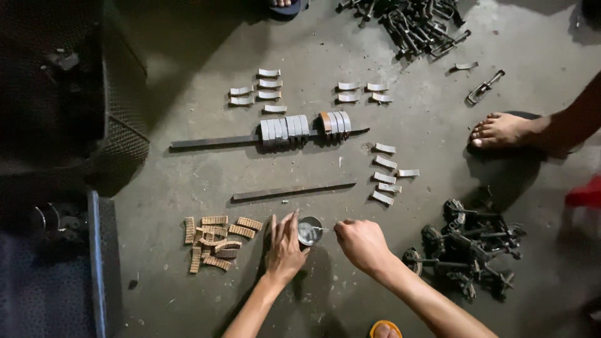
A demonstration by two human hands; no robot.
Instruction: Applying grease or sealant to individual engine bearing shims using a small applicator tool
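Left hand (285, 247) spread, steadying tin (310, 230) on floor (188, 188). Right hand (362, 243) clenched on thin tool (322, 229), perhaps brush, tip in tin. Tan pads (215, 241) left of tin.

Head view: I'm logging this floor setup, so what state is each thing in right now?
Small metal tin: open, upright on the floor.
Left hand: flat beside the tin, fingers touching its side.
Right hand: closed on a thin tool reaching into the tin.
Curved metal pieces: stood in a row against the upper bar.
Lower bar: lying bare.
Brown ribbed pads: loosely heaped.
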